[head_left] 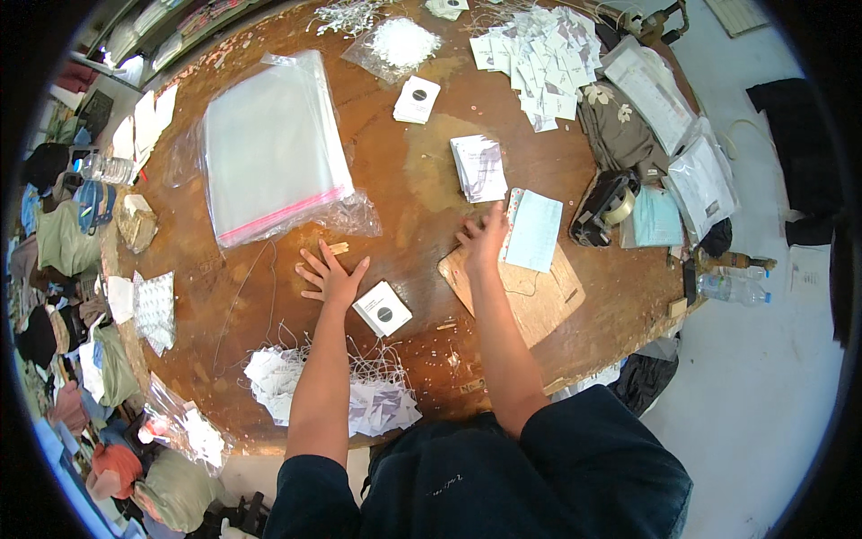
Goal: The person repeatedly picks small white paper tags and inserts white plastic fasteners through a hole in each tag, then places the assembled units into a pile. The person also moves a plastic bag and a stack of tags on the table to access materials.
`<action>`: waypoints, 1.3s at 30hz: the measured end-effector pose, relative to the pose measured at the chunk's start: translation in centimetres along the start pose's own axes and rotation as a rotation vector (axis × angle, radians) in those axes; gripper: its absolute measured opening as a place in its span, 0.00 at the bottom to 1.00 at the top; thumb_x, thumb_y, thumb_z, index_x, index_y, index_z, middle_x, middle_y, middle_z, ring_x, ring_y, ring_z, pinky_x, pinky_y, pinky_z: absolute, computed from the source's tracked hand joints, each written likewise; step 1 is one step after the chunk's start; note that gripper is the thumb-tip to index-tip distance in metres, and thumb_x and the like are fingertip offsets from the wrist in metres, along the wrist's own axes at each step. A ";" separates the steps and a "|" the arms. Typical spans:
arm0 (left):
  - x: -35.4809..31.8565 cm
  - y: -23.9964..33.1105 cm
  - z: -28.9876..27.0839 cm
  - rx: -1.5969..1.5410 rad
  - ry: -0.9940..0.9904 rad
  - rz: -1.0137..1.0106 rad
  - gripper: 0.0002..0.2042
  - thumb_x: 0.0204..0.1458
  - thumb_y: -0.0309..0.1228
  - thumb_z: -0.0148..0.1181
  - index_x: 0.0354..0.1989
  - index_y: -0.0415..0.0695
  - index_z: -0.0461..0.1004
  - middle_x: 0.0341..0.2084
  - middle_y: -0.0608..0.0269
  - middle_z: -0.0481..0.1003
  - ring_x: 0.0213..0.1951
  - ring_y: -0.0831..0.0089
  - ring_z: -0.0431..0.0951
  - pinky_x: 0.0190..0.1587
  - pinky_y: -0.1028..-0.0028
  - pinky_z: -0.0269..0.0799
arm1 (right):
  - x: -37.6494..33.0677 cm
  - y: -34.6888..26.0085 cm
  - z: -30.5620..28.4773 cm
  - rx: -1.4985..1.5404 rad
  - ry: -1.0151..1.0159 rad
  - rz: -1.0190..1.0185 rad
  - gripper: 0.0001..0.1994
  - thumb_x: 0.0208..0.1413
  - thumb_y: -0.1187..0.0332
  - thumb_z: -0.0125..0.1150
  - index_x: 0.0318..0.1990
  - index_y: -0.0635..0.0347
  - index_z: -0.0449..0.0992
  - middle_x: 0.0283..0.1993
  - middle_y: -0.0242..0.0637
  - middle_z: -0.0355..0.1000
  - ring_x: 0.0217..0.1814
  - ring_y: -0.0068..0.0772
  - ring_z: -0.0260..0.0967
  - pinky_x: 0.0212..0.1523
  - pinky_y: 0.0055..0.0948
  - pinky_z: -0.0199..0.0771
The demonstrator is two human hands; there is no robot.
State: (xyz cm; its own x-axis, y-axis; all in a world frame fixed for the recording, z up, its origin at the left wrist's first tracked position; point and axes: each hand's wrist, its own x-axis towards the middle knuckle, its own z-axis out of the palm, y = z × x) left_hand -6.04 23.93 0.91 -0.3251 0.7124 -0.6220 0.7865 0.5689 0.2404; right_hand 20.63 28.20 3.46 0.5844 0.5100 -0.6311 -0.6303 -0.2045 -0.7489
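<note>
My left hand rests on the brown tabletop with its fingers spread and nothing in them. Right by its fingertips lies a small yellowish scrap, and a stack of white square tags with a dark round mark sits beside the wrist. My right hand, fingers apart and holding nothing, is over the far corner of a wooden board. A light blue face mask lies just right of it, partly on the board. Beyond its fingertips is a stack of white printed cards.
A big pile of clear plastic bags covers the left. Stringed tags heap under my left forearm. Loose cards and white plastic bits lie at the back. A tape dispenser and bottles stand at right.
</note>
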 end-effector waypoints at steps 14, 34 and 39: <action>0.0 -0.2 0.1 -0.021 0.012 -0.001 0.58 0.44 0.67 0.60 0.74 0.61 0.26 0.71 0.53 0.14 0.70 0.41 0.12 0.62 0.27 0.20 | 9.4 -1.1 7.9 0.357 0.018 0.132 0.27 0.62 0.60 0.56 0.64 0.59 0.58 0.65 0.42 0.58 0.62 0.46 0.61 0.58 0.53 0.68; 0.1 -0.2 0.2 -0.001 -0.001 -0.004 0.57 0.44 0.69 0.58 0.74 0.60 0.28 0.71 0.52 0.14 0.70 0.40 0.13 0.61 0.26 0.22 | 14.5 -8.2 12.1 -0.019 -0.037 0.080 0.30 0.63 0.50 0.54 0.66 0.57 0.57 0.64 0.49 0.60 0.58 0.42 0.64 0.60 0.50 0.65; 0.3 -0.1 0.8 -0.043 0.132 -0.016 0.43 0.56 0.61 0.49 0.74 0.54 0.40 0.74 0.51 0.28 0.72 0.39 0.28 0.64 0.30 0.30 | 1.3 1.0 3.6 -0.612 -0.362 -0.600 0.24 0.62 0.58 0.57 0.58 0.66 0.66 0.49 0.42 0.70 0.50 0.34 0.67 0.53 0.33 0.69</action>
State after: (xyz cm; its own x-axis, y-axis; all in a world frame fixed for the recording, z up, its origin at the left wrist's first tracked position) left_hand -5.80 23.69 0.09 -0.4063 0.7492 -0.5231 0.7582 0.5959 0.2645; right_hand 18.91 31.67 2.61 0.4651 0.8817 -0.0795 0.1648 -0.1745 -0.9708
